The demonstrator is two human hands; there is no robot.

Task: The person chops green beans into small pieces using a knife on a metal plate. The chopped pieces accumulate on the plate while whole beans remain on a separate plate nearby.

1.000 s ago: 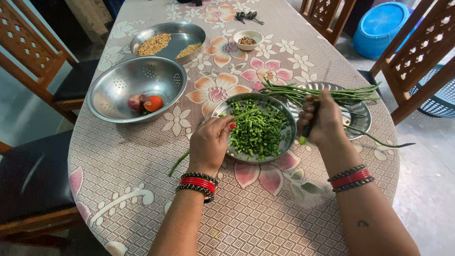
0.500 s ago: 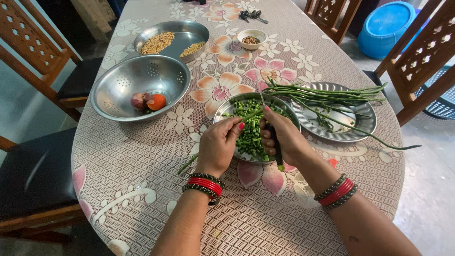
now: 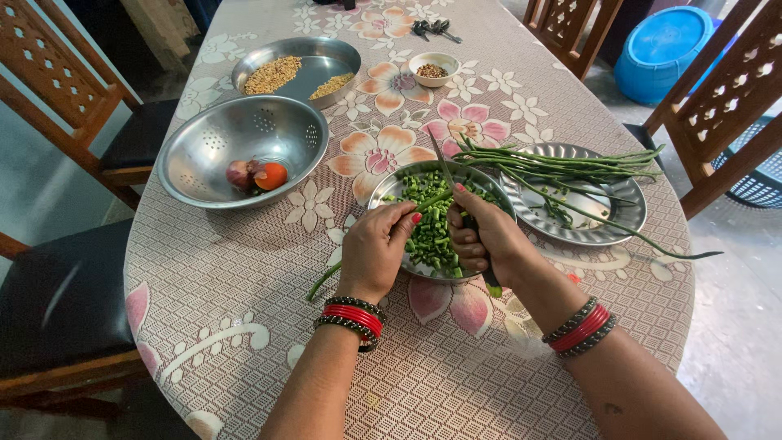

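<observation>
Your left hand [image 3: 376, 253] is pinched shut on a long green bean [image 3: 423, 200], feeding its tip over the steel plate of cut bean pieces [image 3: 436, 230]. Your right hand [image 3: 486, 238] is clenched round a knife w/ dark handle [image 3: 481, 254], blade [image 3: 441, 165] angled up toward 11 o'clock, edge meeting the bean just past your left fingertips.

To do this cut well, in my view: keep the bean tip over the plate middle so pieces drop in, not on the table [image 3: 244, 277]. Feed in short, even pushes w/ thumb + forefinger, fingertips tucked back from the edge. Cut w/ blade moving away from the left hand; the gap looks tight now, so go slow. The bean's tail hangs off the plate toward 7 o'clock [image 3: 324, 279]; watch it doesn't snag on the lace cloth.

The bean: thin, long, flexible, bright green, runs from under your left palm up to the blade. Cut pieces are short, fairly uniform, piled mostly at plate centre + right.

Around: at 2 o'clock from the plate, a second steel plate [image 3: 619, 213] w/ a bundle of uncut long beans [image 3: 562, 167], one trailing off toward 4 o'clock. At 10 o'clock, a steel colander [image 3: 204, 155] w/ an onion and a tomato [image 3: 270, 175]. Beyond it, a steel dish of lentils [image 3: 326, 61].
</observation>
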